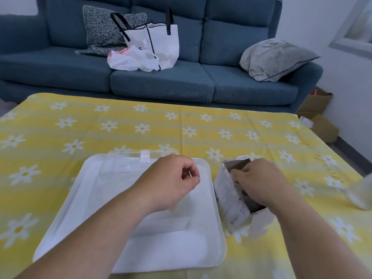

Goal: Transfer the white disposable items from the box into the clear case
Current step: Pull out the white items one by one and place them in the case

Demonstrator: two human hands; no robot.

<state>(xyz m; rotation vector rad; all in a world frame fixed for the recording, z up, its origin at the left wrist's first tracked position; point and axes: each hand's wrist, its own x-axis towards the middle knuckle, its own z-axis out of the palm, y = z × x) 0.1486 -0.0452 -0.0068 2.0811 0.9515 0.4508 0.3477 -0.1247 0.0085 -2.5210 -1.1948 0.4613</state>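
A white tray [211, 228] is set at the near edge of the counter [201, 127], and the clear case [128, 170] is laid open on it. The left hand [171, 180] is held above the case, its fingers [193, 179] pinched on a thin white item [190, 174]. Just right of the tray, the opened box [229, 194] is entered by the right hand [259, 182]; whether anything is grasped inside cannot be told

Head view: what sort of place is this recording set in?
Most likely a home living room: a blue sofa with cushions and a white tote bag, and a low table under a yellow daisy-print cloth. Cardboard boxes sit by the wall.
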